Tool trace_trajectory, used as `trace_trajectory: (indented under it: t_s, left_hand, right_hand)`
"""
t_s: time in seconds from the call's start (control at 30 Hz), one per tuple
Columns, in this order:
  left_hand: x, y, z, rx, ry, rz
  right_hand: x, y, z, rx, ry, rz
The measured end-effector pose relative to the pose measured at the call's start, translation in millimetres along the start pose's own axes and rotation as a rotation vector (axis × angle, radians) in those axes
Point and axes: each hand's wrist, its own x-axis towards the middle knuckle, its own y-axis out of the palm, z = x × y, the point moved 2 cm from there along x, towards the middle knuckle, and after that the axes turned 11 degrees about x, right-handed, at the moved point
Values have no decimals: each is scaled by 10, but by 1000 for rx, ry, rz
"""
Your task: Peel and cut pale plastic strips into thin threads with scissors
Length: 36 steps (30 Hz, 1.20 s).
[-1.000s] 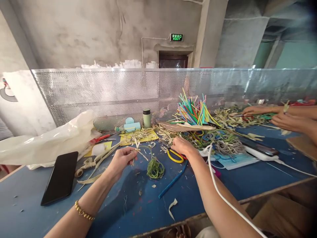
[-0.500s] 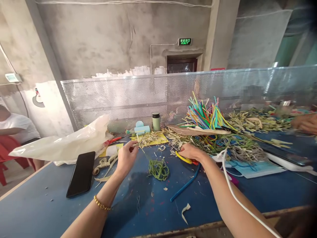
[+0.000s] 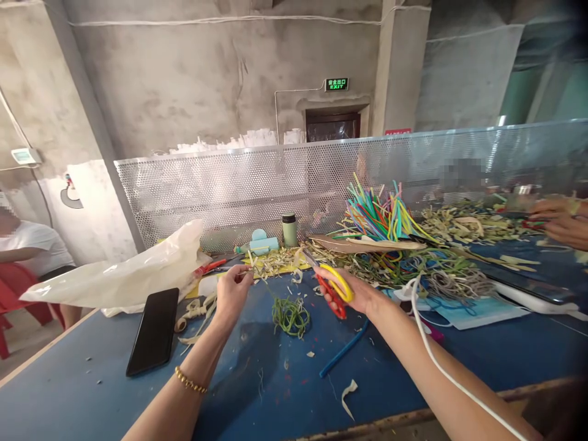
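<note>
My left hand (image 3: 234, 291), a gold bead bracelet on its wrist, is closed in a pinch above the table. From its fingertips a thin green cord runs down toward a loose tangle of green cord (image 3: 291, 317) on the blue tabletop. What else the fingertips hold is too small to make out. Held in my right hand (image 3: 358, 293) is a pair of scissors with one yellow and one red handle (image 3: 339, 283). Their blades point up and left, over the plant scraps, and stand apart from my left hand.
Left of my hands lie a black phone (image 3: 153, 331) and a white plastic bag (image 3: 119, 275). A green bottle (image 3: 289, 230) and colourful pipe cleaners (image 3: 381, 211) stand behind. A blue stick (image 3: 344, 348) lies in front. A white cable (image 3: 427, 352) crosses my right forearm. Another person's hands (image 3: 558, 220) are far right.
My right hand has lifted the scissors off the table and turned their blades up and left. My left hand keeps its pinch almost in place.
</note>
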Motion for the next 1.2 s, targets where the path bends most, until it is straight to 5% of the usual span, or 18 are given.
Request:
trace_trajectory:
  t_s: [0.13, 0.23, 0.33, 0.5, 0.57, 0.67, 0.77, 1.0, 1.1, 1.2]
  left_hand:
    - [-32, -29, -67, 105, 44, -33]
    - [-51, -56, -106, 206, 68, -62]
    - [-52, -82, -125, 259, 68, -85]
    - [-65, -80, -156, 255, 66, -68]
    - [-81, -63, -162, 247, 71, -48]
    - [-114, -29, -161, 236, 87, -9]
    - [-155, 5, -174, 221, 114, 37]
    - [-185, 23, -221, 196, 117, 73]
    - [-149, 23, -178, 113, 78, 73]
    - [-129, 42, -134, -12, 35, 91]
  right_hand:
    - [-271, 508, -135, 179, -21, 146]
    - [-393, 761, -286, 290, 117, 196]
    - [-429, 670, -283, 395, 182, 86]
    - [-437, 185, -1, 563, -65, -52]
    - [-477, 123, -64, 597, -24, -112]
    - [-590, 229, -359, 603, 197, -33]
    - [-683, 318, -487, 687, 150, 40]
    - [-578, 206, -41, 730, -126, 30]
    - [-558, 358, -179, 656, 11, 29]
    - [-601, 655, -293, 578, 63, 197]
